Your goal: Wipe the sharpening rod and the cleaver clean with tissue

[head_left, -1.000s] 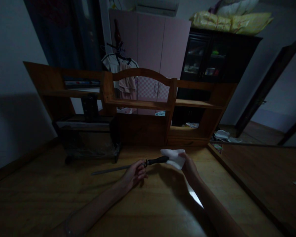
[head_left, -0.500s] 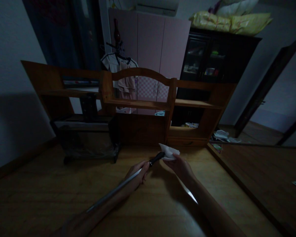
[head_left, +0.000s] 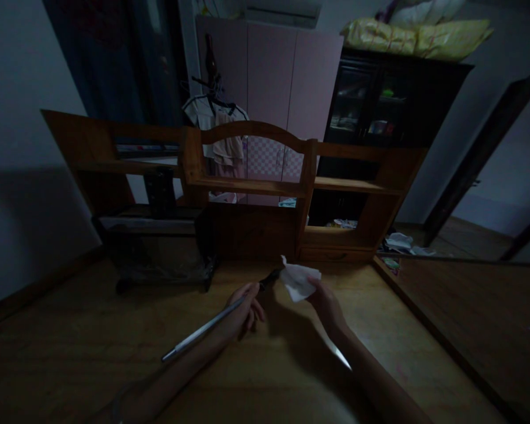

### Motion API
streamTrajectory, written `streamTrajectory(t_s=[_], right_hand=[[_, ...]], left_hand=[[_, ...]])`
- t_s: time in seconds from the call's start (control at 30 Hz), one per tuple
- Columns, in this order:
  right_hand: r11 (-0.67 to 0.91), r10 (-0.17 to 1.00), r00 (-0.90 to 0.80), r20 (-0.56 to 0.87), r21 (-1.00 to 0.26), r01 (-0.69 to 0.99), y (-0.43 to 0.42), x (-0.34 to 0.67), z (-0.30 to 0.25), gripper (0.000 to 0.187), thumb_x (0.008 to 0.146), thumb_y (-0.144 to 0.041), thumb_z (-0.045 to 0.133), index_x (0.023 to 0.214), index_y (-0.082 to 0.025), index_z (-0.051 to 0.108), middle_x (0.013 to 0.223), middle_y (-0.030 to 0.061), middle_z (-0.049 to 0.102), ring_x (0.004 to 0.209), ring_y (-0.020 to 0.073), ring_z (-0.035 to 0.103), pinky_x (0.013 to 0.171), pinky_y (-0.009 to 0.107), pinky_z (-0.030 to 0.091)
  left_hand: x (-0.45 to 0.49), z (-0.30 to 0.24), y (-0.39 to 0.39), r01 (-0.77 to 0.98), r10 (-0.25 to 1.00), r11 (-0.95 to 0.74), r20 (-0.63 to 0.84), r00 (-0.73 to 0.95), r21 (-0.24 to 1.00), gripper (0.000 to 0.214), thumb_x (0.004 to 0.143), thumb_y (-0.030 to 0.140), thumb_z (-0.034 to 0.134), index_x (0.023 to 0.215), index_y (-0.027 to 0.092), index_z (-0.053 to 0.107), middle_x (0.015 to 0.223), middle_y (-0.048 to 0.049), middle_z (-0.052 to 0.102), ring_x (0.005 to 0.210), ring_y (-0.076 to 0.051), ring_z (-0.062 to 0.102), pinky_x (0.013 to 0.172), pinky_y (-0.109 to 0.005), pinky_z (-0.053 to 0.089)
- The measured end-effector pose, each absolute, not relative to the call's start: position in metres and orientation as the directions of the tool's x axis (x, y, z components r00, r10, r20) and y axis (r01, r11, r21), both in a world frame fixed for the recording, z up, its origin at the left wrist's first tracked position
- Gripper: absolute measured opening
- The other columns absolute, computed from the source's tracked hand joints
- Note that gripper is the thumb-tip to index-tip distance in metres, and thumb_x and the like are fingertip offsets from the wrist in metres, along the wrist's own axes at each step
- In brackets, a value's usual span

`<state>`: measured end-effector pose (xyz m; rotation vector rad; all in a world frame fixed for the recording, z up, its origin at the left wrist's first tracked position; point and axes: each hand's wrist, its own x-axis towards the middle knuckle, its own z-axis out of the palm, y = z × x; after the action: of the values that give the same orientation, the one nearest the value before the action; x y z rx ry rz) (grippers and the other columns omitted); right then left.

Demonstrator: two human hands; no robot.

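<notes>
Rod [head_left: 198, 334] and dark handle [head_left: 271, 278] slant from near left to far right above the wooden table [head_left: 269, 377], held up between two hands. A second ago the rod ran almost level toward the left; half a second ago it lay across the left forearm, and now its tip is just beside that arm, on the left. Meanwhile the white wipe [head_left: 299, 281], cloth or paper, I cannot tell which, has opened out, with a thin corner poking up at its far left. Printing on the colourful packet [head_left: 391, 265] at far right is too small and dark to read. Slim, straight and greyish, the rod shines along its length; the handle is nearly black. Left hand [head_left: 246, 306] grips the rod close to the handle, its lower fingers loosely curled. Right hand [head_left: 324, 297] pinches the wipe by its right edge, at the handle's far end.
</notes>
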<state>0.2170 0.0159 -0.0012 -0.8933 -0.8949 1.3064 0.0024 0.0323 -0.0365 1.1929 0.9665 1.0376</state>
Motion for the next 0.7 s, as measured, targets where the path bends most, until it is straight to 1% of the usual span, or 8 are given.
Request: streamTrajectory(t_s=[0.07,0.13,0.17,0.23,0.3,0.37,0.57,0.7], right_hand=[[0.199,0.953,0.262,0.153,-0.967,-0.159,0.015,0.23,0.003,0.02,0.077,-0.036,0.063,0.08,-0.019,0.072,0.082,0.004,0.071,0.09,0.026,0.061,0.081,0.034,0.046],[0.286,0.905,0.32,0.279,-0.958,0.028,0.01,0.235,0.007,0.017,0.08,-0.035,0.061,0.08,-0.022,0.073,0.085,0.0033,0.071,0.096,0.0271,0.058,0.088,0.035,0.042],[0.326,0.896,0.296,0.333,-0.943,0.072,0.008,0.233,0.01,0.017,0.082,-0.034,0.06,0.084,-0.024,0.073,0.091,0.0029,0.071,0.103,0.0276,0.057,0.093,0.035,0.039],[0.397,0.893,0.186,0.409,-0.912,0.099,0.002,0.225,0.014,0.02,0.085,-0.035,0.057,0.098,-0.029,0.071,0.109,0.0014,0.068,0.119,0.0273,0.049,0.104,0.037,0.031],[0.429,0.899,0.046,0.436,-0.896,0.117,-0.003,0.215,0.016,0.027,0.088,-0.037,0.054,0.112,-0.033,0.066,0.124,-0.001,0.061,0.131,0.0253,0.038,0.111,0.04,0.022],[0.436,0.9,-0.066,0.431,-0.887,0.152,-0.006,0.208,0.017,0.032,0.09,-0.038,0.05,0.12,-0.035,0.06,0.131,-0.0023,0.056,0.136,0.0238,0.031,0.113,0.043,0.017],[0.532,0.835,-0.3,0.462,-0.816,0.225,-0.016,0.198,0.018,0.035,0.093,-0.034,0.046,0.126,-0.031,0.057,0.137,0.0008,0.051,0.135,0.023,0.035,0.115,0.043,0.017],[0.602,0.776,-0.44,0.452,-0.739,0.302,-0.019,0.195,0.019,0.04,0.096,-0.033,0.038,0.135,-0.029,0.046,0.144,0.0013,0.041,0.136,0.0227,0.032,0.114,0.047,0.021]], left_hand=[[0.003,-0.033,0.03,-0.112,0.962,0.066,-0.033,0.273,0.991,0.051,0.08,0.065,0.046,0.099,0.018,0.047,0.053,-0.0021,0.064,0.024,-0.008,0.04,0.028,-0.015,0.02],[0.005,-0.029,0.027,-0.112,0.946,0.07,-0.031,0.322,0.991,0.052,0.08,0.067,0.045,0.1,0.018,0.046,0.054,-0.0034,0.065,0.024,-0.008,0.04,0.028,-0.016,0.02],[0.006,-0.028,0.025,-0.107,0.936,0.071,-0.029,0.351,0.992,0.053,0.08,0.067,0.044,0.099,0.018,0.046,0.054,-0.0039,0.065,0.024,-0.008,0.04,0.028,-0.016,0.019],[0.009,-0.025,0.022,-0.089,0.907,0.076,-0.031,0.421,0.993,0.052,0.082,0.068,0.04,0.098,0.018,0.045,0.055,-0.0051,0.066,0.024,-0.008,0.04,0.028,-0.016,0.019],[0.011,-0.024,0.019,-0.072,0.886,0.067,-0.026,0.463,0.995,0.05,0.085,0.066,0.037,0.099,0.019,0.044,0.056,-0.006,0.067,0.024,-0.008,0.039,0.028,-0.016,0.018],[0.012,-0.023,0.016,-0.061,0.888,0.042,-0.01,0.46,0.997,0.049,0.086,0.065,0.036,0.1,0.018,0.044,0.057,-0.0064,0.067,0.024,-0.008,0.039,0.029,-0.016,0.018],[0.013,-0.024,0.012,-0.034,0.91,-0.045,0.055,0.412,0.998,0.053,0.088,0.062,0.036,0.111,0.016,0.048,0.057,-0.0059,0.067,0.025,-0.008,0.039,0.028,-0.015,0.021],[0.012,-0.029,0.016,-0.025,0.934,-0.029,0.036,0.356,0.999,0.057,0.087,0.063,0.037,0.115,0.014,0.048,0.054,-0.005,0.066,0.026,-0.01,0.042,0.027,-0.016,0.025]])
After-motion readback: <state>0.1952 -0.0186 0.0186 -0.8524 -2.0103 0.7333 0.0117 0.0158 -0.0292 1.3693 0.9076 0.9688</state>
